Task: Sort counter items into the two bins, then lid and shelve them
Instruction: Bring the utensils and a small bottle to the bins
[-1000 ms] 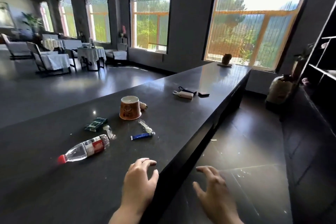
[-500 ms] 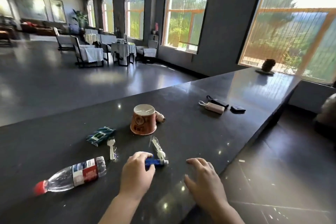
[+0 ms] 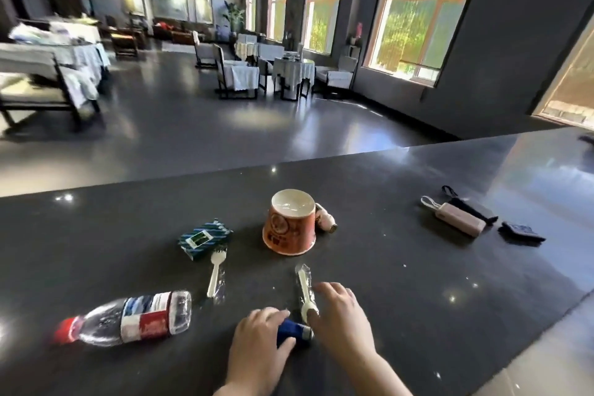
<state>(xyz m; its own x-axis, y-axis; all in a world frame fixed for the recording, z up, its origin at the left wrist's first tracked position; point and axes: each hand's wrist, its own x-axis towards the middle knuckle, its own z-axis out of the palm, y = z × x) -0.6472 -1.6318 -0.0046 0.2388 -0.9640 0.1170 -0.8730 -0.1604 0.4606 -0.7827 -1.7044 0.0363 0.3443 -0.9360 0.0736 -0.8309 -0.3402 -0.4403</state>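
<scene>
Two hands work at the counter's (image 3: pixel 401 177) near edge: left hand (image 3: pixel 257 349) curls round the blue tube (image 3: pixel 294 333) to lift it; right hand (image 3: pixel 342 312), fingers spread, touches the wrapped spoon (image 3: pixel 305 291). No bins visible.

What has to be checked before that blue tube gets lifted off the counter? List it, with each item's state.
1. Left hand grips the blue tube: ok, fingers curl round it.
2. Right hand free to help: not ok, it touches the wrapped spoon.
3. Tube free of the spoon: cannot tell, their ends meet under the fingers.
4. Water bottle out of the way: ok, it lies apart to the left.
5. Bins within reach: cannot tell, none in view.
</scene>
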